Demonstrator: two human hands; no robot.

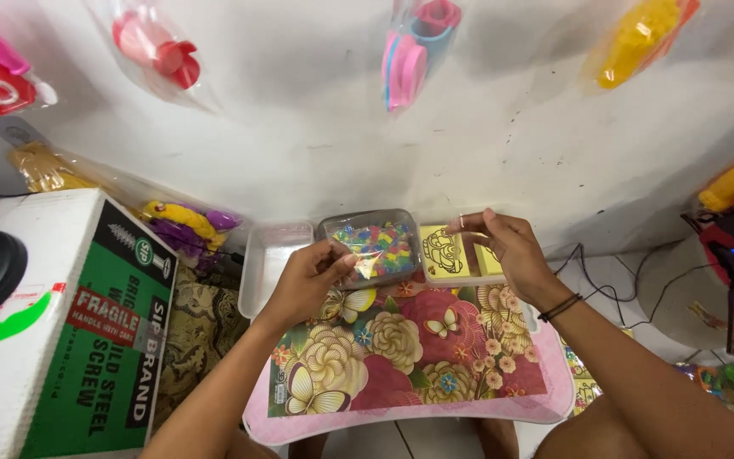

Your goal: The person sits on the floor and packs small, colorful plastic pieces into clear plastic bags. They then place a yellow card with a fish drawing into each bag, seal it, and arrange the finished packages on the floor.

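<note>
My left hand [309, 276] pinches a small clear plastic packet [358, 263] right at the front edge of a clear tub of small colourful beads [384, 242]. My right hand [507, 246] hovers with fingers loosely curled over a tray of yellow cards [448, 252] printed with line drawings; whether it grips a card is unclear. Both hands work above a small lap table with a flowered, butterfly-patterned top [409, 348].
An empty white tray [265, 263] sits left of the bead tub. A large cardboard box [70, 323] stands at the left with a black round object on it. Bagged plastic toys [414, 47] hang on the white wall. Cables [605, 289] trail on the right.
</note>
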